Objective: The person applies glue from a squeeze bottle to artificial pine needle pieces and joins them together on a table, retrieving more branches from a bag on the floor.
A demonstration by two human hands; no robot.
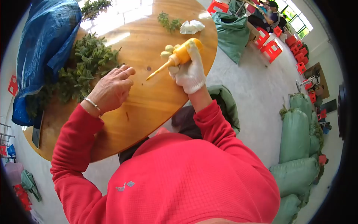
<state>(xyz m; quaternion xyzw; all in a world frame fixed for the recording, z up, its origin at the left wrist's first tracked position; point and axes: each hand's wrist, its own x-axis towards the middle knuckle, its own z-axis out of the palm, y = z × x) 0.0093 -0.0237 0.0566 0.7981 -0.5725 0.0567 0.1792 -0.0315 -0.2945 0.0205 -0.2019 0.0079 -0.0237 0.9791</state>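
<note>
My right hand (pixel 191 77), in a white knit glove with yellowish fingertips, is wrapped round a yellow squeeze bottle (pixel 183 53). The bottle is tilted, its long thin nozzle pointing down and left over the wooden table (pixel 149 108). My left hand (pixel 113 87) is bare, with a bracelet at the wrist. Its fingers are bent and close together above the table, right of a pile of green artificial-looking sprigs (pixel 87 61). Whatever the left fingers may hold is hidden.
Blue plastic sheeting (pixel 48 41) covers the table's left side. A small sprig (pixel 169 22) and crumpled white tissue (pixel 192 27) lie at the far side. Green sacks (pixel 296 134) line the right; red stools (pixel 271 50) and a seated person (pixel 271 16) are farther back.
</note>
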